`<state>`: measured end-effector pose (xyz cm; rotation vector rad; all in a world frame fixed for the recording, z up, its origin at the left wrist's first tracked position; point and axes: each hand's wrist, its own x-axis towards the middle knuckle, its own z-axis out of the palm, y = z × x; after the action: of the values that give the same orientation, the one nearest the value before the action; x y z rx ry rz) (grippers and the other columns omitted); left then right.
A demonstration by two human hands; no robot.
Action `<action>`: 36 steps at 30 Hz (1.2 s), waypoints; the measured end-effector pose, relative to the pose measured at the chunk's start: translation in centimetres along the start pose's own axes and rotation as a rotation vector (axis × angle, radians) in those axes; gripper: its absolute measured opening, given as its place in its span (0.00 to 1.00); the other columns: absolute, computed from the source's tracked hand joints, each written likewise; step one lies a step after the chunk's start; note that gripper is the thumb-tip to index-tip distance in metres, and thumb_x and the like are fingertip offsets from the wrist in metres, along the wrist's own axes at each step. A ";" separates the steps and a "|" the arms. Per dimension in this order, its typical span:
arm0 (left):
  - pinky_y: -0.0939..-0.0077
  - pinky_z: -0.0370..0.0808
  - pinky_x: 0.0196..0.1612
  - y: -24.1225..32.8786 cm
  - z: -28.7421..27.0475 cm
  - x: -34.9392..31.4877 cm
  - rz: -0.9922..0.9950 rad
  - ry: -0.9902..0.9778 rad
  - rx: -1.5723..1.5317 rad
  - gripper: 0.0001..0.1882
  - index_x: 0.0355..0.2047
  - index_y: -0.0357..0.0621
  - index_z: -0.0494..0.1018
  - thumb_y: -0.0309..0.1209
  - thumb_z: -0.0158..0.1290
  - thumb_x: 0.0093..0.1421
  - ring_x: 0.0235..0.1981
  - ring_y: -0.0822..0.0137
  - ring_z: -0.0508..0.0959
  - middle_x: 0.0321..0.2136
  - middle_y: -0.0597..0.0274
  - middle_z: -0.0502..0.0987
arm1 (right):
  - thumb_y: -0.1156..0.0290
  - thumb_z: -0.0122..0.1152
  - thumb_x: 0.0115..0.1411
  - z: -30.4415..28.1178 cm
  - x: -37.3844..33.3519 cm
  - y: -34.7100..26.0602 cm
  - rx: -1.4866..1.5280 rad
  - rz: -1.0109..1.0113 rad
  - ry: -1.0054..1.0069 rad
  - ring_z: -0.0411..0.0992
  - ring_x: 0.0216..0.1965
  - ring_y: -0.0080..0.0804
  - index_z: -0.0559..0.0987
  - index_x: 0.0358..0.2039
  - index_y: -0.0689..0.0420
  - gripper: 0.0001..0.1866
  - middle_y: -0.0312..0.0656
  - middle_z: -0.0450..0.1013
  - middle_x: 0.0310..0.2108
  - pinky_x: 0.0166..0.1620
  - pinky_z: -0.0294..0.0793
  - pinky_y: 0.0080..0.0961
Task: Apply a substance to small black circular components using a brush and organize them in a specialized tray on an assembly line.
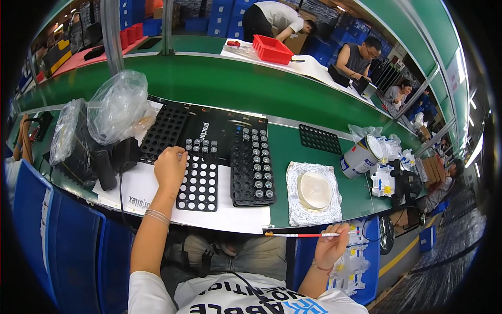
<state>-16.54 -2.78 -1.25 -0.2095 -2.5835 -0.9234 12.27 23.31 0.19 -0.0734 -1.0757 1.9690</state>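
My left hand (171,161) is at the upper left of a black perforated tray (197,207), its fingers drawn together near a row of small clear-topped cylinders (205,146). Whatever its fingertips may hold is too small to tell. White shows through the tray's other round holes. My right hand (331,242) grips a thin paintbrush (298,235) at the table's front edge, bristles pointing left. Beyond the brush, a round pale dish (315,190) sits on a crumpled printed sheet (334,201). Between dish and tray stands another black tray (239,183), partly filled with shiny cylinders.
An opened metal can (361,157) leans at right beside clear plastic parts (384,180). Plastic bags (119,107) and a dark device (106,170) lie at left. More perforated trays (166,125) (319,138) rest farther back. Blue bins (368,261) stand below; people work beyond the green divider.
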 end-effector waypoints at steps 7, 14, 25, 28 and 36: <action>0.69 0.71 0.27 0.1 0.2 0.0 -0.034 0.007 0.006 0.03 0.22 0.46 0.73 0.31 0.52 0.48 0.24 0.60 0.75 0.24 0.64 0.74 | 0.65 0.42 0.62 0.0 -0.1 -0.1 -0.023 0.002 -0.010 0.53 0.18 0.18 0.61 0.24 0.54 0.11 0.33 0.56 0.16 0.22 0.57 0.12; 0.67 0.71 0.27 0.3 0.4 0.1 -0.056 -0.002 0.032 0.04 0.21 0.46 0.72 0.31 0.52 0.48 0.23 0.58 0.75 0.25 0.64 0.74 | 0.65 0.42 0.62 -0.2 0.0 -0.1 -0.039 -0.005 -0.012 0.52 0.17 0.18 0.61 0.24 0.55 0.11 0.33 0.56 0.16 0.21 0.56 0.12; 0.66 0.72 0.28 0.1 0.4 0.2 -0.047 -0.007 0.060 0.04 0.22 0.45 0.73 0.31 0.53 0.48 0.25 0.56 0.75 0.27 0.61 0.74 | 0.65 0.42 0.62 -0.5 0.0 -0.1 -0.032 -0.019 -0.015 0.53 0.18 0.18 0.61 0.24 0.55 0.11 0.34 0.57 0.17 0.21 0.57 0.12; 0.66 0.72 0.29 0.3 0.3 0.2 -0.057 -0.014 0.064 0.05 0.23 0.45 0.73 0.31 0.53 0.48 0.25 0.56 0.75 0.27 0.61 0.74 | 0.66 0.42 0.61 -0.7 0.0 -0.1 -0.021 -0.022 -0.011 0.53 0.18 0.19 0.61 0.25 0.55 0.10 0.34 0.57 0.17 0.21 0.58 0.12; 0.66 0.72 0.29 0.2 0.4 0.3 -0.059 -0.022 0.061 0.04 0.23 0.45 0.73 0.31 0.52 0.48 0.25 0.56 0.75 0.27 0.61 0.74 | 0.66 0.44 0.61 -0.7 -0.1 -0.1 -0.002 -0.012 -0.029 0.54 0.19 0.19 0.62 0.26 0.56 0.09 0.35 0.59 0.17 0.22 0.58 0.12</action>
<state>-16.92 -2.33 -1.31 -0.1281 -2.6466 -0.8657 12.67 23.78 -0.24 -0.0391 -1.0943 1.9638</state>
